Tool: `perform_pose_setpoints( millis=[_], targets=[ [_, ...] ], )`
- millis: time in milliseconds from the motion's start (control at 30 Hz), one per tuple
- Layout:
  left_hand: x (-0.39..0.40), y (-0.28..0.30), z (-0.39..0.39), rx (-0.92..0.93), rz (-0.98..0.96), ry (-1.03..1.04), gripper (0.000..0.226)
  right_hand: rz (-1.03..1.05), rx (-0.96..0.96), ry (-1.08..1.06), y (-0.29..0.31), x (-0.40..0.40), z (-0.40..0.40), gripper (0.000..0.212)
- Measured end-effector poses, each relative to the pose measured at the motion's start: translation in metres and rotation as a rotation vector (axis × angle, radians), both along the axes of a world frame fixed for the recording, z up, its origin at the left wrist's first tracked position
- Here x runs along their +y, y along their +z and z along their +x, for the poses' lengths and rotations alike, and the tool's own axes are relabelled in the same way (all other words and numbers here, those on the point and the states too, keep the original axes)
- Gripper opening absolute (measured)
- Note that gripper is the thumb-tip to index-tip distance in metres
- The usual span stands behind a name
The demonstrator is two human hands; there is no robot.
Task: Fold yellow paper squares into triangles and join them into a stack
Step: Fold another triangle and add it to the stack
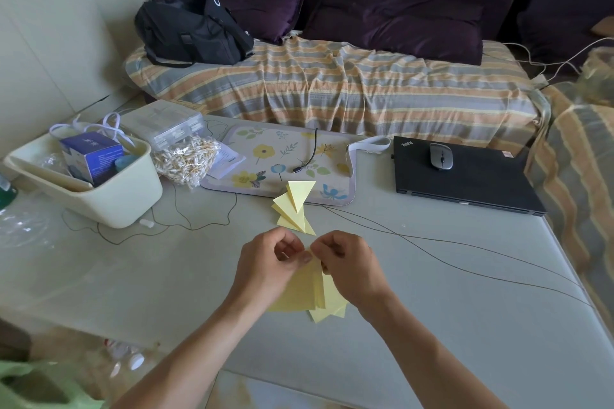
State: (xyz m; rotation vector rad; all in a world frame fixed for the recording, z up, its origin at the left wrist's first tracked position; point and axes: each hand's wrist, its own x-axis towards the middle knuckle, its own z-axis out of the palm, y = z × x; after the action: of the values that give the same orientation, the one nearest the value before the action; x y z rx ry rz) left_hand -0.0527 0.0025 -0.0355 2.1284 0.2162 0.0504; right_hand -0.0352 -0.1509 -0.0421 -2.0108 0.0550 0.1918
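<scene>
my left hand (270, 264) and my right hand (345, 262) meet over the grey table (432, 292), fingers curled in, both pinching the top corner of a yellow paper square (307, 289). my thumbs and fingertips come together at that corner, knuckle almost against knuckle, so i cannot tell how far the fold has gone. the sheet lies on a small pile of yellow squares (327, 312) whose corners poke out below my wrists, fanned a little.

just beyond my hands, away from me, lies the joined stack of folded triangles (294, 209). it runs in a chain of overlapping yellow points, the far triangle tipping up onto the near edge of the floral mat (282, 156). from here on i place things by that mat. a black cable (307, 156) with a small plug lies across its middle. left of the mat sits a clear bag of cotton swabs (186, 159), behind that bag a clear plastic box (166, 124), and further left a cream tub (99, 189) holding a blue carton (91, 156). right of the mat lies a closed black laptop (465, 183) with a grey mouse (441, 156) on its lid. behind the mat is a sofa under a striped cover (332, 86), with a black bag (192, 30) at its left end.
</scene>
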Motion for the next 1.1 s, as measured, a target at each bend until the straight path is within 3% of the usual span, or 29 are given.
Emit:
perform_pose_setpoints(
  millis=[133, 333, 567, 733, 967, 1100],
  targets=[
    [-0.004, 0.002, -0.003, 0.010, 0.010, -0.080, 0.021, 0.013, 0.012, -0.007, -0.001, 0.002, 0.002, 0.017],
    [-0.004, 0.006, -0.003, 0.050, 0.074, -0.082, 0.006, -0.021, -0.033, 0.001, -0.005, 0.001, 0.002, 0.015],
    [0.000, 0.007, -0.003, 0.148, -0.063, 0.041, 0.011, -0.066, -0.129, 0.026, -0.004, 0.002, 0.000, 0.009],
    [-0.002, 0.010, -0.005, 0.219, -0.179, 0.020, 0.015, -0.099, -0.188, 0.050, -0.004, 0.002, -0.002, 0.008],
    [-0.002, 0.012, -0.005, 0.182, -0.084, 0.005, 0.014, -0.047, -0.206, 0.081, -0.005, 0.002, -0.003, 0.007],
    [-0.003, 0.011, -0.004, 0.215, -0.154, -0.003, 0.015, -0.077, -0.254, 0.070, -0.005, 0.001, -0.002, 0.008]
  ],
)
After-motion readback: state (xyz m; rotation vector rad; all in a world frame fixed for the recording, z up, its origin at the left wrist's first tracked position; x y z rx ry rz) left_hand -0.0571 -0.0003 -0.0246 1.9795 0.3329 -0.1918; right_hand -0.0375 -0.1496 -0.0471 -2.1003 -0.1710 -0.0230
